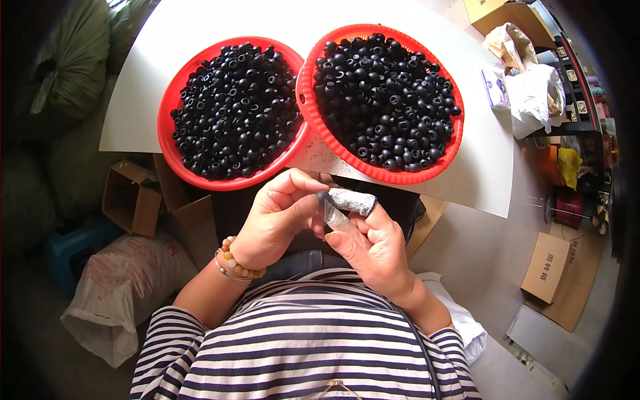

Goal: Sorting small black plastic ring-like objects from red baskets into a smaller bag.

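Observation:
In front of my waist, my left hand (pixel 285 212) pinches a small round black piece (pixel 323 197) between thumb and fingers. My right hand (pixel 373 245) meets it from the other side. A speckled white wrap (pixel 353 201) covers one right finger, and something pale and translucent (pixel 335 219) sits around or between the fingers below it. Whether the right fingers also grip a small tool is hidden. Beyond my hands stand a left red basin (pixel 165 137) and a right red basin (pixel 459 143), both heaped with black hollow ball-shaped pieces (pixel 237 110).
Both basins rest on a white table (pixel 483 180), the right one overlapping the left one's rim. Dark specks lie near the table's front edge. Cardboard boxes (pixel 133 197) and a stuffed sack (pixel 127 287) sit left; a carton (pixel 547 267) and a shelf (pixel 580 100) stand right.

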Available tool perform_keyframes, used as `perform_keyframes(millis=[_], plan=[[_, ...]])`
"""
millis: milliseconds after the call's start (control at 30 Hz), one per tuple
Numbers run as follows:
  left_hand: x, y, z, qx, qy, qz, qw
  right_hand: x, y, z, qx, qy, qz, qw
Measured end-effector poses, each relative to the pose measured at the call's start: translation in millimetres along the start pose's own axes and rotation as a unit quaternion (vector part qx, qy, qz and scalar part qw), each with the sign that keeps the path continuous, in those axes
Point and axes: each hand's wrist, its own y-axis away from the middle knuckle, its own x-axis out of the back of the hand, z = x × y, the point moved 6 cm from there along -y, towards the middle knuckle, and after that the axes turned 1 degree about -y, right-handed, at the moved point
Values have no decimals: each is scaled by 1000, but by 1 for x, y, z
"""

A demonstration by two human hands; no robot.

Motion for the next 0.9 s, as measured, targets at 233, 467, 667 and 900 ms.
perform_keyframes(millis=[233, 467, 667, 900], plan=[[-2, 1, 3, -5, -24, 4, 1000, -1, 0, -2, -6, -1, -2, 1000], [2, 2, 5, -27, -59, 4, 998, -3, 1, 2, -49, -33, -16, 998], [3, 0, 5, -53, -32, -3, 998, -6, 0, 1, -53, -59, -36, 996], [4, 1, 5, -83, -30, 15, 996, -10, -1, 6, -43, -85, -20, 995]])
